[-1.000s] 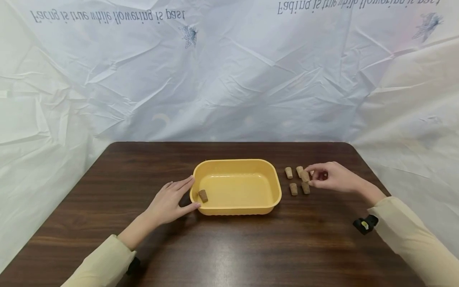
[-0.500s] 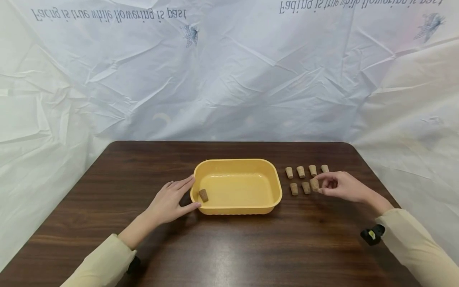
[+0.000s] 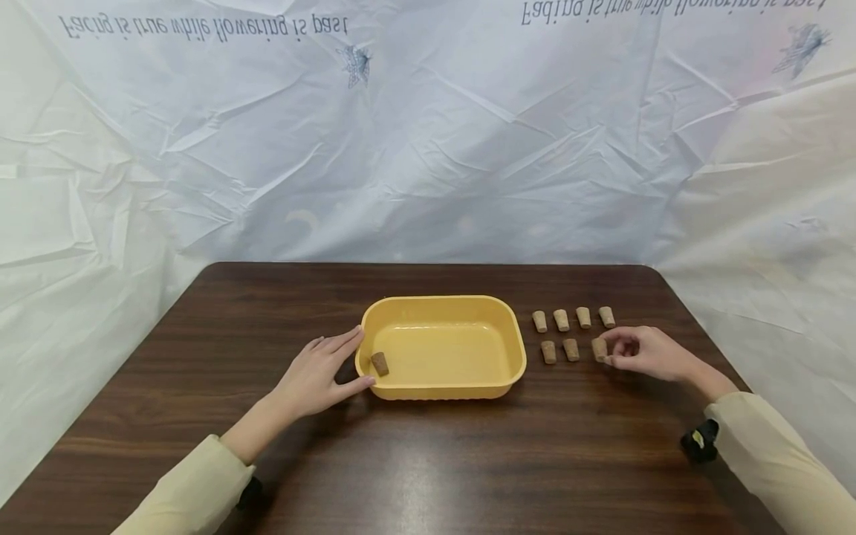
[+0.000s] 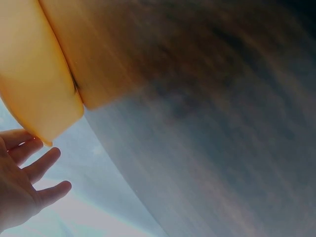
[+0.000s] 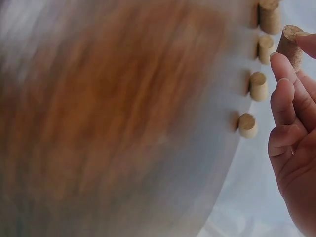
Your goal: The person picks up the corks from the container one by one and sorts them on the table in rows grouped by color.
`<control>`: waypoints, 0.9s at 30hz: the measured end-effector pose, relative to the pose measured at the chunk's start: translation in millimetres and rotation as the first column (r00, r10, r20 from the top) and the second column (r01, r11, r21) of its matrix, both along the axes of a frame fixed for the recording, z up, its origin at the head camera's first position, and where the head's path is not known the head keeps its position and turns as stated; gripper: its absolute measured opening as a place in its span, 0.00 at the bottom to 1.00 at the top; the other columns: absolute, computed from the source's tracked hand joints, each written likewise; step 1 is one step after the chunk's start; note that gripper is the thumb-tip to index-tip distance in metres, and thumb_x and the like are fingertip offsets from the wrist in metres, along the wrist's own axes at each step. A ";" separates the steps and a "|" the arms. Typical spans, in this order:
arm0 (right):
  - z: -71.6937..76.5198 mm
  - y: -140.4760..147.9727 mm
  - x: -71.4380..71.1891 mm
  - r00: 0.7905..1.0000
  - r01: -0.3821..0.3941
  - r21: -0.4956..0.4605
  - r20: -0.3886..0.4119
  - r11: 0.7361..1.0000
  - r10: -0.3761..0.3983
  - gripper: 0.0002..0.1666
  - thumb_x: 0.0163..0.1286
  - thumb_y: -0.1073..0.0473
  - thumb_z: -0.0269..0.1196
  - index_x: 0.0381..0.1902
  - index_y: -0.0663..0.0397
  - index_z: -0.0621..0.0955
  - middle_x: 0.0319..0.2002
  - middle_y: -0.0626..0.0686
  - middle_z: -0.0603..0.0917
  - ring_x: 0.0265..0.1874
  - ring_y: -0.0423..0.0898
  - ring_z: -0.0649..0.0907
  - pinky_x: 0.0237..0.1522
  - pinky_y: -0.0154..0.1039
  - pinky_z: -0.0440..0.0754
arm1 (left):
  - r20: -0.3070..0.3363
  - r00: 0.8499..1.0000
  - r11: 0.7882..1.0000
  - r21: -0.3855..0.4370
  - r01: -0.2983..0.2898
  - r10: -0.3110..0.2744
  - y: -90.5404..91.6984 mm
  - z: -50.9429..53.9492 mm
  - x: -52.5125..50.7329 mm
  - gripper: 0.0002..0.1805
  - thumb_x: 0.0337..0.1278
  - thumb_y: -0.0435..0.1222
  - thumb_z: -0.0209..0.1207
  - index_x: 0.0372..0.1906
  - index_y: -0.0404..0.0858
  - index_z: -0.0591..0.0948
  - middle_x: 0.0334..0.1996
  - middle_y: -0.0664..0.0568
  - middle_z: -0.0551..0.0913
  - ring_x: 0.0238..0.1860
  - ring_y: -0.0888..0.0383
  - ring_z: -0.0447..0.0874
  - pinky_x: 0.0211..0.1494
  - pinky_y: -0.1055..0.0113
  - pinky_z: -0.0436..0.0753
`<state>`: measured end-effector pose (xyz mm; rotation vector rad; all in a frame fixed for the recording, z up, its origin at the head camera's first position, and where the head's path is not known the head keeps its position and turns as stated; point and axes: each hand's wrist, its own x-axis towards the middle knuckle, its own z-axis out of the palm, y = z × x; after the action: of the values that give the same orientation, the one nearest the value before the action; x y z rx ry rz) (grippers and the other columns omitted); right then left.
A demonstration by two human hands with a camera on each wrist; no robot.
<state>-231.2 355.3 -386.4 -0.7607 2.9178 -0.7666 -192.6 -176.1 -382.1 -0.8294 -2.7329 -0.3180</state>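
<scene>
In the head view, my right hand (image 3: 647,351) pinches a tapered cork stopper (image 3: 599,350) between thumb and fingers, at the right end of the nearer row of corks. The right wrist view shows the same pinched cork (image 5: 290,47), tilted, with its top facing the camera. My left hand (image 3: 314,375) rests against the left end of a yellow plastic basin (image 3: 438,393), fingers spread and fairly straight at its rim. Inside the basin, one darker cork (image 3: 380,363) stands near the left end. In the left wrist view, fingertips touch the basin's (image 4: 42,64) edge.
Several corks stand in two rows right of the basin: a farther row including a pale cork (image 3: 560,320), and a nearer one including a brown cork (image 3: 548,352). They stand on a dark wood table (image 3: 428,461). A pale printed sheet (image 3: 428,134) hangs behind it.
My right hand has moved right and slightly nearer with the pinched cork, from above the other corks to the nearer row's right end. The left hand and basin stay put.
</scene>
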 end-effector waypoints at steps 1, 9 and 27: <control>-0.8 1.2 -0.6 1.000 0.004 0.004 0.009 1.000 -0.004 0.19 0.55 0.67 0.58 0.46 0.67 0.75 0.23 0.43 0.75 0.19 0.36 0.71 0.21 0.33 0.69 | 0.001 1.000 1.000 0.001 0.000 0.000 0.0 0.1 0.1 0.42 0.50 0.62 0.49 0.63 0.37 0.64 0.61 0.49 0.63 0.58 0.51 0.64 0.57 0.47 0.59; -3.7 5.4 -8.7 0.999 0.001 0.025 0.054 1.000 -0.002 0.20 0.56 0.66 0.59 0.48 0.65 0.74 0.22 0.43 0.75 0.18 0.37 0.71 0.21 0.34 0.68 | -0.006 1.000 1.000 0.001 0.003 -0.003 -0.7 -0.6 -0.3 0.42 0.50 0.62 0.49 0.63 0.36 0.64 0.61 0.49 0.63 0.58 0.51 0.64 0.57 0.48 0.59; -2.8 2.5 -15.0 0.993 -0.054 0.033 0.108 0.998 0.050 0.20 0.60 0.61 0.59 0.48 0.64 0.73 0.20 0.43 0.74 0.17 0.37 0.71 0.22 0.34 0.69 | -0.016 1.000 1.000 0.009 0.006 -0.006 -0.6 -0.9 0.2 0.42 0.50 0.62 0.49 0.63 0.36 0.64 0.61 0.49 0.63 0.58 0.51 0.64 0.57 0.47 0.60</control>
<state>-246.2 357.8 -389.2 -0.7637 2.7972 -0.7256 -192.3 -176.7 -382.9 -0.8348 -2.7131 -0.3230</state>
